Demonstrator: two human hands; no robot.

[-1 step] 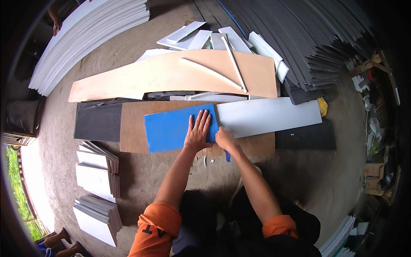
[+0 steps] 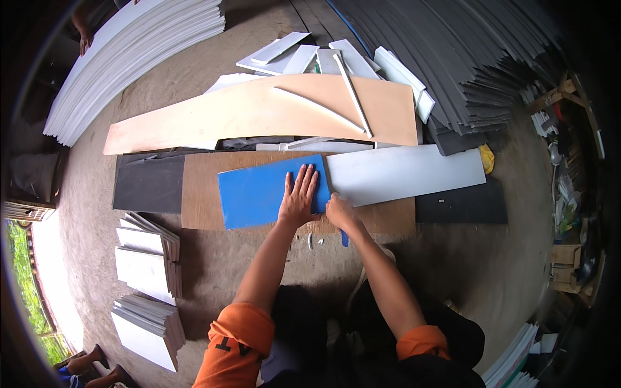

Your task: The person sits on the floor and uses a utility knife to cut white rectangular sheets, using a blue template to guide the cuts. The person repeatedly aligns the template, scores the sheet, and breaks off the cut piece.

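Note:
A blue rectangular board (image 2: 262, 193) lies on top of a white sheet (image 2: 407, 173), which reaches out to the right from under it. My left hand (image 2: 299, 199) presses flat on the blue board near its right edge, fingers stretched and slightly apart. Just beside that edge, my right hand (image 2: 340, 210) is closed around a blue-handled cutter (image 2: 344, 238). Only the end of its handle shows below the fist; the blade is hidden. Under the boards lies a brown wooden panel (image 2: 202, 194).
Beyond the panel is a long tan sheet (image 2: 194, 116) with two thin white strips on it. White offcuts (image 2: 284, 58) are heaped behind. Cut white pieces (image 2: 145, 330) stand stacked at left. Dark sheets (image 2: 446, 58) fill the far right. Another person's hand (image 2: 85, 44) touches white sheets (image 2: 136, 61).

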